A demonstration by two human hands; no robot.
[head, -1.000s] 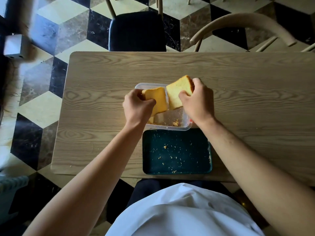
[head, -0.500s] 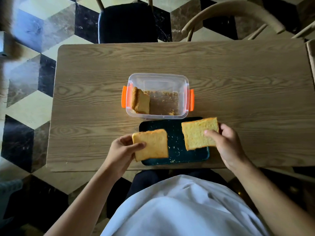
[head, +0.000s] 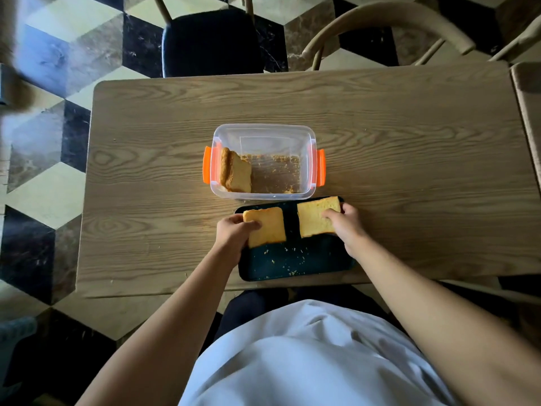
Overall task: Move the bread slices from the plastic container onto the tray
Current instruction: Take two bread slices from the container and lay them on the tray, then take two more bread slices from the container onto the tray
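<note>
- Left hand (head: 232, 234): fingers clamped on the left edge of bread slice 1 (head: 268, 230), thumb on top.
- Right hand (head: 345, 225): fingers clamped on the right edge of bread slice 2 (head: 313, 219).
- Both slices lie flat over the far half of the dark tray (head: 295, 263), side by side with a gap between; can't tell if they rest on it.
- Tray near half bare except crumbs.
- Clear plastic container (head: 265, 133) with orange clips just beyond the tray; 2 leftover slices (head: 238, 175) lean on its left wall.
- All on the wooden tabletop (head: 409, 159); dark chair (head: 210, 42) at the far side.
</note>
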